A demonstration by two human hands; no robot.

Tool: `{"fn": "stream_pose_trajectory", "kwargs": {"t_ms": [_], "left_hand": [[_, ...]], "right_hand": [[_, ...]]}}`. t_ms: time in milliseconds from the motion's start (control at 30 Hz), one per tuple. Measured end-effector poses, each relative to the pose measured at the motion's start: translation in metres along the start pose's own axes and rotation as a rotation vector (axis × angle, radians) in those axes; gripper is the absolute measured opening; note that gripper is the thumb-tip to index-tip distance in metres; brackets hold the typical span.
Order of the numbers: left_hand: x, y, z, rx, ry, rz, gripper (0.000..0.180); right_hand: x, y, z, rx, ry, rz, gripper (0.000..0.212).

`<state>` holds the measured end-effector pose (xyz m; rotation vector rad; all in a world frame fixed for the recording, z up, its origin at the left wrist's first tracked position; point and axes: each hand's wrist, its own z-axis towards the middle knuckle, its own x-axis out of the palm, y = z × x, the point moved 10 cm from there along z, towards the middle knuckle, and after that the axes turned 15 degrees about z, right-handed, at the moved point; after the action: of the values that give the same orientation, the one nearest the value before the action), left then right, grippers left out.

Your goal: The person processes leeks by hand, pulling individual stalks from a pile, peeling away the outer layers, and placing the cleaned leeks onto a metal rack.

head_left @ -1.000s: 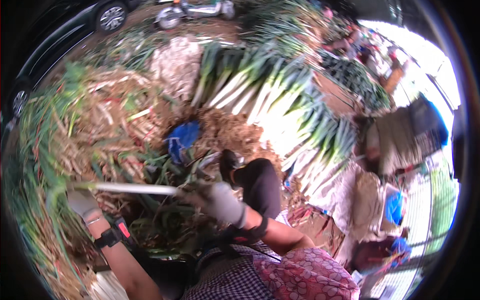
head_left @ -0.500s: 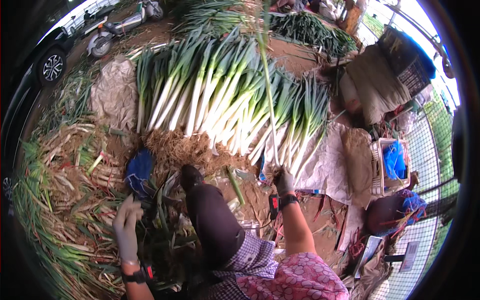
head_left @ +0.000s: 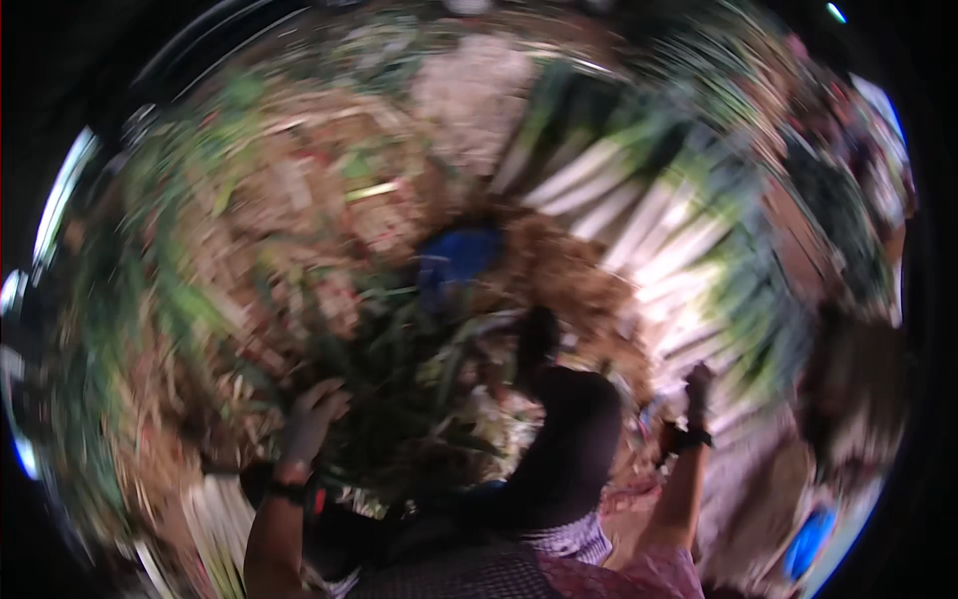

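My left hand, in a pale glove, hovers over a heap of cut green leaves with its fingers apart and nothing in them. On the right, my right hand is at the near end of a row of leeks. That hand is smeared by motion, so I cannot make out its fingers or whether a leek is in them. The leeks lie side by side, white shanks toward me and green tops away. Brown roots lie along their near ends.
A large heap of loose leeks and dry leaves spreads over the left. Pale leek shanks lie at lower left. A blue cloth-like thing sits mid-ground, beside my dark-clad leg. A pale sack lies at the back.
The view has swung left and is blurred, so the leek row now sits further right. Half a second ago my right hand held a long leek by its root end. My left hand stays empty.
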<state>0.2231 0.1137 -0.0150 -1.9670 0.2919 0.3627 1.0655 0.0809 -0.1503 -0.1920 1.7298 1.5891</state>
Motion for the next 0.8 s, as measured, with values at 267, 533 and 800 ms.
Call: {"fn": "stream_pose_trajectory", "kwargs": {"t_ms": [267,533,800], "left_hand": [[-0.115,0.12,-0.034,-0.117,-0.142,-0.15,0.032],[-0.178,0.077,-0.098,0.063,-0.248,-0.295,0.029],[-0.242,0.101,-0.14,-0.018,-0.368,-0.505,0.031]], "right_hand": [[0.26,0.654,-0.093,-1.061,0.594,0.208,0.029],[0.706,0.619,-0.315,-0.43,1.464,0.46,0.032],[0.96,0.516,-0.334,-0.211,1.305,0.257,0.071]]}}
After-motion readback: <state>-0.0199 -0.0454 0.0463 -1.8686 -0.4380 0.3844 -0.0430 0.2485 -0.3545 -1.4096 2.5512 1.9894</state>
